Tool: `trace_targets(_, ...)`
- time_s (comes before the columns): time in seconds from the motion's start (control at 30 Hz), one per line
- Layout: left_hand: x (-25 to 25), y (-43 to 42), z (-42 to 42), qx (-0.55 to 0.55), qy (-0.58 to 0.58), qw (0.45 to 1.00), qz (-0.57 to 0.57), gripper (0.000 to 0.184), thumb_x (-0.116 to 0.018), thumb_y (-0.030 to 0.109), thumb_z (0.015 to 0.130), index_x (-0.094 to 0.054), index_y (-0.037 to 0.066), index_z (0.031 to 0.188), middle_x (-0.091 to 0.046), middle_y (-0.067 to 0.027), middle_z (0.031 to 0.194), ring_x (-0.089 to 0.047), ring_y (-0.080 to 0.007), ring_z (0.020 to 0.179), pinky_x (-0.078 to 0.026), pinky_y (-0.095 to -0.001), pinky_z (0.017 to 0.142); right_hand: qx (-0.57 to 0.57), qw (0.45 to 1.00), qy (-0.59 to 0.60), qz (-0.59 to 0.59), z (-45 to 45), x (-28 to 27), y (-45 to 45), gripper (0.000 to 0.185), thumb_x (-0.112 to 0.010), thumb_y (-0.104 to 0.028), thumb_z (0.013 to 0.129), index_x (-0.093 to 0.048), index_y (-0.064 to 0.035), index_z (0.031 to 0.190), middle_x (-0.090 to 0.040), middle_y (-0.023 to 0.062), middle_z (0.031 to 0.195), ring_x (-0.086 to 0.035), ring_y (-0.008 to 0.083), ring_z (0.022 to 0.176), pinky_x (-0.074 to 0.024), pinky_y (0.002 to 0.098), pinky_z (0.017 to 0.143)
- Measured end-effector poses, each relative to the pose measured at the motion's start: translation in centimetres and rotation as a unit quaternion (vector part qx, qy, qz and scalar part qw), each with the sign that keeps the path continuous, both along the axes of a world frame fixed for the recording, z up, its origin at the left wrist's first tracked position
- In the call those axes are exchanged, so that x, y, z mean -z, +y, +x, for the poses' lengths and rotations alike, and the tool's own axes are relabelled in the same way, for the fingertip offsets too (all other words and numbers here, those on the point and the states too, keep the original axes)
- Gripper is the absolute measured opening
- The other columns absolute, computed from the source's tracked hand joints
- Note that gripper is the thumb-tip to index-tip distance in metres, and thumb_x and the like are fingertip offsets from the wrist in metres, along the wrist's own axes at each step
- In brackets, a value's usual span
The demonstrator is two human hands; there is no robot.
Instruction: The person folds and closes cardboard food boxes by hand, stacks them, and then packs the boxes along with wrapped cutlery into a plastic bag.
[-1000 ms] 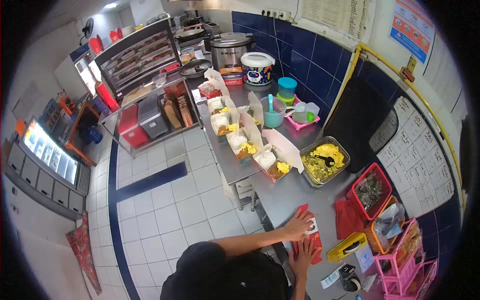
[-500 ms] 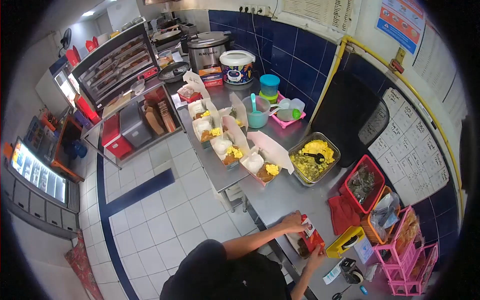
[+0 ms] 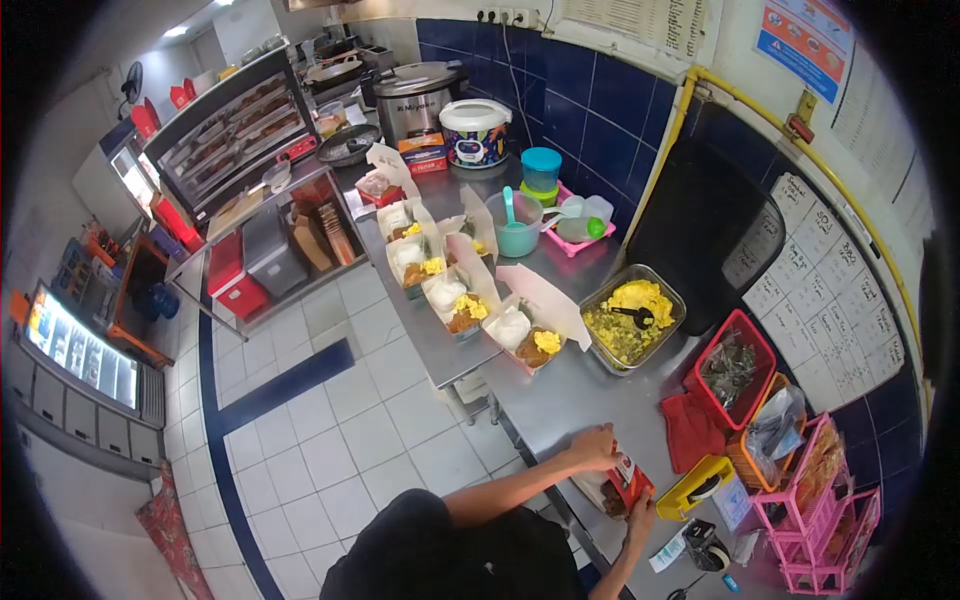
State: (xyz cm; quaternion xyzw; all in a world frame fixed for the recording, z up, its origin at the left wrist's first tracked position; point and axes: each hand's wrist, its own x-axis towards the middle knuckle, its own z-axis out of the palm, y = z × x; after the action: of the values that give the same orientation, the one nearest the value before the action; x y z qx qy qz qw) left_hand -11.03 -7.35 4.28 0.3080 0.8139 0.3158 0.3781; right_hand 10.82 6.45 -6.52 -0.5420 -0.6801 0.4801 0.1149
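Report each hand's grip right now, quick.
Left hand: closed, holding the far end of the red box.
Right hand: closed, holding the near end of the same box.

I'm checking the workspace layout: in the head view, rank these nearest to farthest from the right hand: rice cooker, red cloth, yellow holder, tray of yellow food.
1. Yellow holder, beside the right hand.
2. Red cloth, just above the holder in view.
3. Tray of yellow food, farther up.
4. Rice cooker, near the blue tiles.
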Motion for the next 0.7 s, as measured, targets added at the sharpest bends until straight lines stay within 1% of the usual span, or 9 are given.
trace_targets(0.03,-1.1,0.0,0.1,-0.003,-0.002,1.0,-0.002,0.066,-0.066,0.044,0.088,-0.048,-0.006,0.127,-0.06,-0.0245,0.124,-0.056,-0.041,0.12,-0.048,-0.0497,0.099,-0.003,1.0,-0.002,-0.002,0.0,0.1,0.0,0.068,-0.052,-0.054,0.097,-0.06,0.0129,0.107,-0.067,0.0286,0.102,-0.063,0.0396,0.094,-0.0484,0.0425,0.087)
trace_targets(0.1,-2.6,0.5,0.2,0.008,0.161,0.984,-0.081,0.06,-0.066,0.042,0.088,-0.052,-0.005,0.123,-0.062,-0.0232,0.12,-0.059,-0.0391,0.117,-0.05,-0.0493,0.096,0.001,0.999,-0.046,0.024,-0.3,0.2,0.4,0.074,-0.056,-0.059,0.093,-0.06,0.0135,0.106,-0.067,0.0291,0.1,-0.063,0.0405,0.091,-0.0489,0.0434,0.084)
trace_targets(0.2,3.0,0.5,0.8,0.01,0.099,0.995,-0.031,0.059,-0.064,0.045,0.089,-0.055,-0.002,0.122,-0.067,-0.0225,0.111,-0.066,-0.0392,0.105,-0.052,-0.047,0.09,-0.043,0.992,-0.07,0.095,-1.0,-1.9,-0.8,0.072,-0.057,-0.058,0.093,-0.061,0.0125,0.104,-0.067,0.0299,0.098,-0.064,0.042,0.091,-0.0492,0.0456,0.082)
trace_targets(0.3,2.8,-0.4,2.2,-0.043,0.027,0.997,-0.053,0.063,-0.059,0.049,0.091,-0.054,-0.004,0.125,-0.065,-0.0253,0.116,-0.064,-0.0407,0.109,-0.051,-0.0475,0.093,-0.002,0.987,-0.09,0.135,-2.1,-3.9,-2.9,0.068,-0.055,-0.056,0.095,-0.063,0.0109,0.103,-0.067,0.0278,0.1,-0.064,0.0387,0.095,-0.0491,0.0441,0.086)
trace_targets(0.33,1.3,-1.0,2.3,-0.008,0.034,0.999,-0.012,0.069,-0.054,0.053,0.093,-0.051,-0.005,0.129,-0.062,-0.0286,0.121,-0.062,-0.0422,0.113,-0.049,-0.0484,0.096,-0.002,0.987,-0.091,0.133,-2.0,-4.1,-2.7,0.068,-0.055,-0.056,0.095,-0.063,0.0109,0.103,-0.067,0.0278,0.1,-0.064,0.0387,0.095,-0.0491,0.0441,0.086)
trace_targets(0.43,3.2,0.0,3.2,-0.053,-0.011,0.997,-0.052,0.074,-0.053,0.05,0.094,-0.04,-0.008,0.138,-0.056,-0.0292,0.13,-0.059,-0.0434,0.118,-0.047,-0.0491,0.1,-0.026,0.994,-0.077,0.071,-1.5,-4.3,-2.8,0.065,-0.048,-0.053,0.099,-0.06,0.0106,0.11,-0.066,0.0298,0.107,-0.063,0.0438,0.101,-0.0478,0.0463,0.09)
trace_targets(0.5,5.1,-0.6,3.6,-0.071,-0.02,0.997,-0.037,0.077,-0.052,0.051,0.095,-0.035,-0.007,0.141,-0.053,-0.0299,0.134,-0.056,-0.0442,0.122,-0.045,-0.0489,0.103,-0.066,0.992,-0.071,0.078,-1.8,-4.1,-3.5,0.067,-0.041,-0.052,0.102,-0.055,0.0094,0.124,-0.061,0.0318,0.121,-0.058,0.0466,0.116,-0.0441,0.0476,0.098)
trace_targets(0.6,6.4,0.5,3.8,-0.078,-0.01,0.997,0.023,0.08,-0.048,0.053,0.097,-0.028,-0.006,0.146,-0.046,-0.0313,0.142,-0.048,-0.0447,0.131,-0.04,-0.0477,0.108,0.011,0.995,-0.045,0.088,-1.6,-1.5,-4.0,0.063,-0.043,-0.043,0.103,-0.045,0.011,0.136,-0.052,0.0371,0.132,-0.051,0.0482,0.125,-0.0399,0.0478,0.105)
trace_targets(0.7,7.0,-1.0,3.7,-0.063,0.029,0.997,0.046,0.08,-0.045,0.052,0.098,-0.025,-0.006,0.149,-0.038,-0.032,0.148,-0.038,-0.0436,0.139,-0.034,-0.0479,0.113,0.01,0.99,0.004,0.144,-2.3,0.5,-5.6,0.075,-0.034,-0.053,0.104,-0.033,0.009,0.146,-0.042,0.0348,0.144,-0.043,0.0468,0.133,-0.0333,0.0436,0.112)
